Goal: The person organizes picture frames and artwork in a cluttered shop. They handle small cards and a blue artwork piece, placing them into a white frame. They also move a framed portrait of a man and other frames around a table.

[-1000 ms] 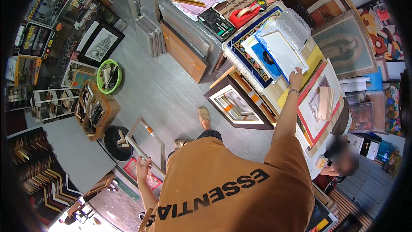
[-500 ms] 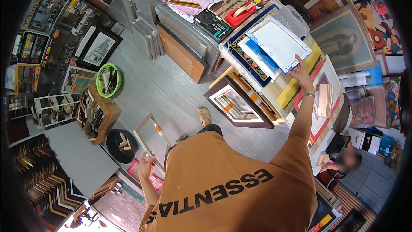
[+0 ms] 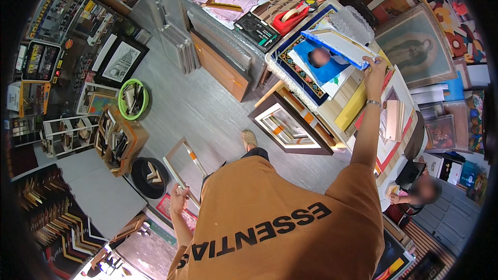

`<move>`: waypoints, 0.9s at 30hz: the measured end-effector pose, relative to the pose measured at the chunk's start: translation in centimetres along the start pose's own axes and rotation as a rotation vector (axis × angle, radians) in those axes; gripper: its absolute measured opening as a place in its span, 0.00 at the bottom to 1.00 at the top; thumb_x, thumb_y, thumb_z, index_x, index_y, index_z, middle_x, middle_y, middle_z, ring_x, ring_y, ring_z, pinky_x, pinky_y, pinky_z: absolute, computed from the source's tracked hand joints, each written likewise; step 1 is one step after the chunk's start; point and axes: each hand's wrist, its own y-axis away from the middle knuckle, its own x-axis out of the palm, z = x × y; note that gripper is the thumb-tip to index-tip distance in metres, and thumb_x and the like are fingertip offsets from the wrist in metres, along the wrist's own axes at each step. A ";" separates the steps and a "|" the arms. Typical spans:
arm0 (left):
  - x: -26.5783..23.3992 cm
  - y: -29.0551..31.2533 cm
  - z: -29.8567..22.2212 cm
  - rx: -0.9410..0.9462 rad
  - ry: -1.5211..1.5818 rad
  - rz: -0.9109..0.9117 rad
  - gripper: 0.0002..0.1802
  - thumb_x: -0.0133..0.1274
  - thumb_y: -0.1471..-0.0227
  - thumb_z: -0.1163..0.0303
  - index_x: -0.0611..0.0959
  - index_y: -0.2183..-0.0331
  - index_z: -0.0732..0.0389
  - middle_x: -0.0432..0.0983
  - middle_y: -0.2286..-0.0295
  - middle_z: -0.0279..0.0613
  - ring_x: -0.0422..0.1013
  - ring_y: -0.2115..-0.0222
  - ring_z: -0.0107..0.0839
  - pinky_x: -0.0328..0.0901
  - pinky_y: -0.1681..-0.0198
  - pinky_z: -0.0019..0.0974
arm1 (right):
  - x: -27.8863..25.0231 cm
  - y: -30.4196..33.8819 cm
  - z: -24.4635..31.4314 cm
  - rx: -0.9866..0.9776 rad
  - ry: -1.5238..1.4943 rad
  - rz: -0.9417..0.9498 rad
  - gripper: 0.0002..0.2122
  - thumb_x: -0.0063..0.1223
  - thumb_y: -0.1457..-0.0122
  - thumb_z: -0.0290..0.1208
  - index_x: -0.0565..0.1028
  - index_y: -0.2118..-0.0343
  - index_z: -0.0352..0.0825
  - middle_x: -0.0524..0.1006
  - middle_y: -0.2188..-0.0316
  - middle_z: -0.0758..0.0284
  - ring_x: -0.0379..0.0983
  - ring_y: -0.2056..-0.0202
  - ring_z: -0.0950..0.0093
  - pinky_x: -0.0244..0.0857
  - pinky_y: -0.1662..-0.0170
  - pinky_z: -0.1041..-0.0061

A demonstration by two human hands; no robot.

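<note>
Blue-edged panel (image 3: 343,44) tilts over the blue picture (image 3: 331,71) on the desk (image 3: 340,100), perhaps touching; fingers of your right hand (image 3: 375,68) clamp its corner, your left hand (image 3: 179,198) grips the pale frame (image 3: 173,171). Avoid scraping.

The stretched canvas (image 3: 342,44) has a matt white surface and blue-daubed edges; the rectangular frame (image 3: 173,170) looks smooth and faintly satiny. The tape dispenser (image 3: 290,19) is glossy red plastic, the basket (image 3: 122,106) shiny green plastic, the box (image 3: 137,139) matt brown cardboard. Fringed woven cloth forms the rug (image 3: 282,53); the T-shirt (image 3: 259,202) is soft, matt fabric; the bracelet (image 3: 373,102) looks metallic.
</note>
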 end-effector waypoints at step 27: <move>-4.0 1.1 -1.0 0.166 0.456 0.110 0.29 0.58 0.45 0.63 0.68 0.45 0.62 0.80 0.64 0.45 0.71 0.69 0.24 0.66 0.65 0.28 | -4.5 11.4 35.3 0.574 -1.435 0.615 0.24 0.47 0.34 0.52 0.75 0.73 0.32 0.69 0.80 0.77 0.60 0.75 0.86 0.56 0.75 0.78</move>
